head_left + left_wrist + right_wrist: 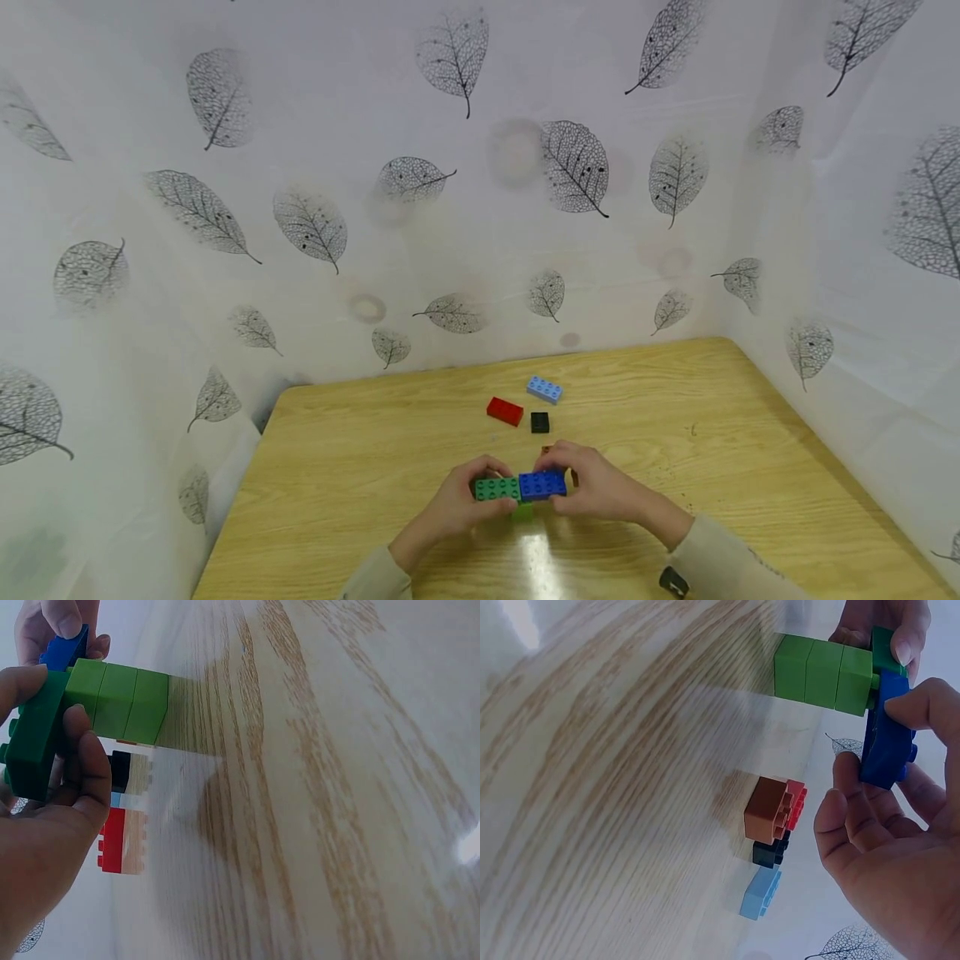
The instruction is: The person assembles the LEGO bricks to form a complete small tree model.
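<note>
The left hand (450,504) pinches the green brick (497,488). The right hand (600,487) pinches the blue brick (542,485) right beside it, above the table (337,467). Behind the blue brick lie a black brick (540,422), a red brick (505,411) and a light blue brick (544,389).

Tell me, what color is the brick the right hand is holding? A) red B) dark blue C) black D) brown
B: the right hand pinches the dark blue brick, beside the green brick in the left hand; the red brick lies loose on the table.
</note>
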Available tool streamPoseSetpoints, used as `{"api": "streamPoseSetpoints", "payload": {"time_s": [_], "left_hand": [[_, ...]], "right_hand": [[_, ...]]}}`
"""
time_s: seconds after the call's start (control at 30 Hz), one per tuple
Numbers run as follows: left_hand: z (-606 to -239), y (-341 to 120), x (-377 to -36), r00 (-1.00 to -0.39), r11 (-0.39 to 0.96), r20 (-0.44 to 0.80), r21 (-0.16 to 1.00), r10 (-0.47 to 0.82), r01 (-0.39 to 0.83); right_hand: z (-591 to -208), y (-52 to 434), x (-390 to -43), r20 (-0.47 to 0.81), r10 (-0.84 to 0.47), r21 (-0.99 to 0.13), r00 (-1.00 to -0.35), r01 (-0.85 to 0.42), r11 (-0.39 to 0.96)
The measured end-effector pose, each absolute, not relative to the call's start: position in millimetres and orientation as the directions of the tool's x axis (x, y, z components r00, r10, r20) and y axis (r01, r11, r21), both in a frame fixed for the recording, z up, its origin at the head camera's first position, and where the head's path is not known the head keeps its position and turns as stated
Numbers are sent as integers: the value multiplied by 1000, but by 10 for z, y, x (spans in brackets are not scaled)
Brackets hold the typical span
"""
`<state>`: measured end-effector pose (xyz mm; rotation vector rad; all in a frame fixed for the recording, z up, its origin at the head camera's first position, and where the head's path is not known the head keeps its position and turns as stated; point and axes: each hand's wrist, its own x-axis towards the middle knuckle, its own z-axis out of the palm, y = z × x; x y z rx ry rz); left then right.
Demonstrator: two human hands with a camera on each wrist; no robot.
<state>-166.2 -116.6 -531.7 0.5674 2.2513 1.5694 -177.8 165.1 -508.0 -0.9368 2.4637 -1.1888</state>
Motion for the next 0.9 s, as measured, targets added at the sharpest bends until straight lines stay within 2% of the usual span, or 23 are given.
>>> {"api": "streamPoseSetpoints", "payload": {"time_s": [0.57, 0.9], "left_hand": [[-5322, -1157, -1671, -858, 280, -29, 950, 513, 136], [-5316, -1160, -1679, -856, 274, -21, 951, 517, 142]], "right_hand": [[-5193, 1481, -1765, 125, -620, -768, -774, -471, 434], [-5198, 1472, -1750, 88, -613, -782, -785, -436, 445]]}}
